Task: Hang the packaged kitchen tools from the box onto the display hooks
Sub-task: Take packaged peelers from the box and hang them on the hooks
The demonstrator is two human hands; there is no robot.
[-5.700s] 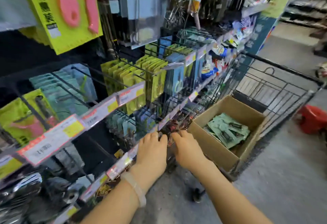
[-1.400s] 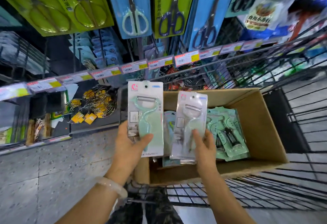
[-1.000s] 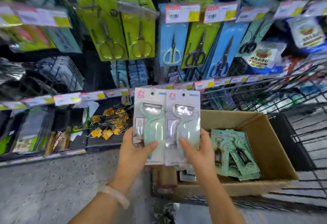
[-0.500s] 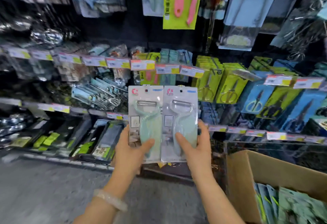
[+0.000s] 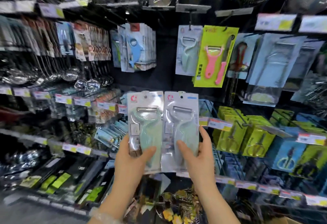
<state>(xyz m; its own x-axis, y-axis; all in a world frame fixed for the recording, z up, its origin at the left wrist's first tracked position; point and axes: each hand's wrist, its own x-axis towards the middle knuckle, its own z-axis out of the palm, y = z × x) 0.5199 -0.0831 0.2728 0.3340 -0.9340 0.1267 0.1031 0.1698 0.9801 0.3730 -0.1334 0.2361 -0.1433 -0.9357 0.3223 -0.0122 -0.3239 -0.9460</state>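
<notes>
Left hand (image 5: 131, 160) grips one peeler pack (image 5: 145, 128), thumb across front, fingers behind. Right hand (image 5: 198, 156) pinches the second pack (image 5: 180, 126) likewise; edges touching, upright.

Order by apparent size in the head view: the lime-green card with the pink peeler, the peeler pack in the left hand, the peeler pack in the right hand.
1. Lime-green card, slightly the largest.
2. Left-hand pack and right-hand pack: look alike, so no ranking between them.
The held packs are nearer the camera, which makes them look bigger, so the true sizes stay unsure.

Chinese lettering on lime package (image 5: 215, 55)
</notes>
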